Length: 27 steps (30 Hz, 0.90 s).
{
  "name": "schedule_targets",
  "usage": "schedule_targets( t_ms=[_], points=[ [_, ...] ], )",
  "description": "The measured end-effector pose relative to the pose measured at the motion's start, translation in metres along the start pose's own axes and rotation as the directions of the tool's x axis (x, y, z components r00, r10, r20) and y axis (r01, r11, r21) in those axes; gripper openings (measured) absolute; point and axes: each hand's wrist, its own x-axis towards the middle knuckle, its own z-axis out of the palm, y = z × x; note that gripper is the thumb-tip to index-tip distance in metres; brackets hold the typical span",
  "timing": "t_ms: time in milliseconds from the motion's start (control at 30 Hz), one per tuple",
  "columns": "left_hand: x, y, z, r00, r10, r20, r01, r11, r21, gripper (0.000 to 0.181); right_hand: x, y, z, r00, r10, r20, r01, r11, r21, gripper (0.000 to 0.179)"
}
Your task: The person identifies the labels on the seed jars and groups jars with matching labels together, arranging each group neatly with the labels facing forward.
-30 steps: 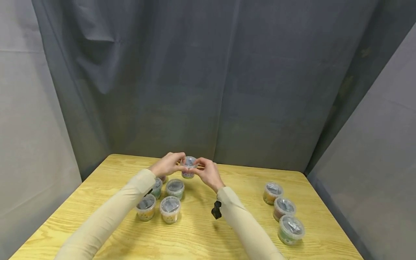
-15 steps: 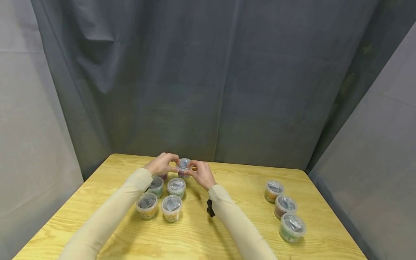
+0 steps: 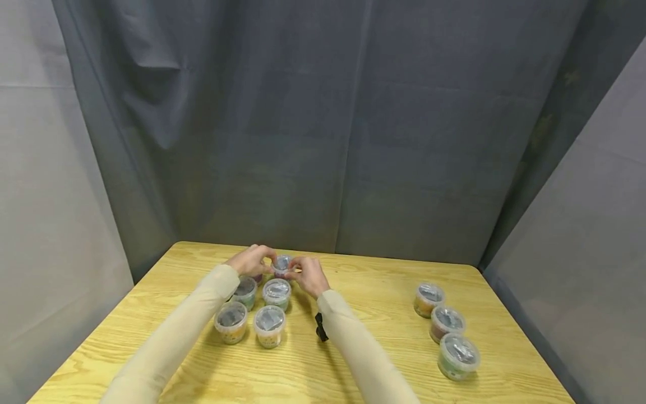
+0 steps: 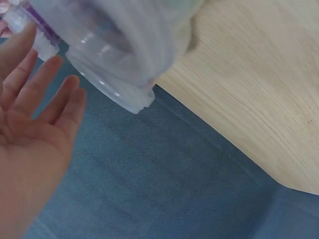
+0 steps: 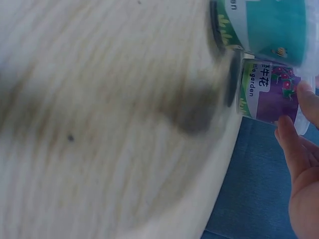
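Note:
At the back of the table, a small clear-lidded plastic tub with a purple flower label [image 3: 282, 264] stands upright between my two hands. My left hand [image 3: 252, 260] holds its left side near the lid with thumb and fingers. From the right, my right hand [image 3: 308, 276] pinches it; the right wrist view shows thumb and fingertip on the purple-label tub [image 5: 273, 94]. Just in front stands a green-label tub [image 3: 276, 293]. Another purplish tub [image 3: 258, 278] is mostly hidden behind my left hand. In the left wrist view a blurred near tub covers much of the work.
A green tub [image 3: 244, 293] and two yellow-orange tubs, one left [image 3: 231, 322] and one right [image 3: 269, 325], complete the left cluster. On the right are an orange tub [image 3: 429, 298], a brownish tub [image 3: 447, 324] and a green tub [image 3: 458, 357]. A grey curtain [image 3: 282, 140] hangs behind the table.
Both hands have brought the purple-label tub left and down to the table, behind the green-label tub. The other tubs keep their places.

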Motion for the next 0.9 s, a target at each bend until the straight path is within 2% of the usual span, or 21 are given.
schedule_targets(
  t_ms=[100,233,400,600,800,900],
  points=[
    [-0.002,0.000,0.001,0.999,-0.016,0.049,0.017,1.000,-0.020,0.023,0.000,0.003,0.005,1.000,0.023,0.003,-0.023,1.000,0.009,0.010],
    [-0.005,0.000,0.003,0.996,-0.022,0.084,0.024,0.999,-0.021,0.035,-0.001,0.004,0.009,0.999,0.044,-0.005,-0.043,0.998,0.034,0.009],
    [-0.004,0.001,0.006,0.995,-0.070,0.077,0.070,0.998,0.002,0.049,-0.004,0.003,0.010,0.998,0.059,-0.013,-0.058,0.996,0.064,0.009],
    [-0.001,0.002,0.007,0.994,-0.077,0.083,0.078,0.997,-0.012,0.055,-0.005,0.001,0.006,0.995,0.100,0.010,-0.101,0.990,0.094,0.009],
    [0.003,0.005,0.005,0.991,-0.091,0.095,0.093,0.995,-0.021,0.059,-0.004,0.002,0.002,0.994,0.105,0.011,-0.106,0.993,0.049,0.011],
    [0.004,0.007,0.004,0.993,-0.085,0.083,0.086,0.996,0.000,0.062,-0.005,0.005,0.000,0.996,0.084,0.003,-0.084,0.996,0.023,0.016]
  ],
)
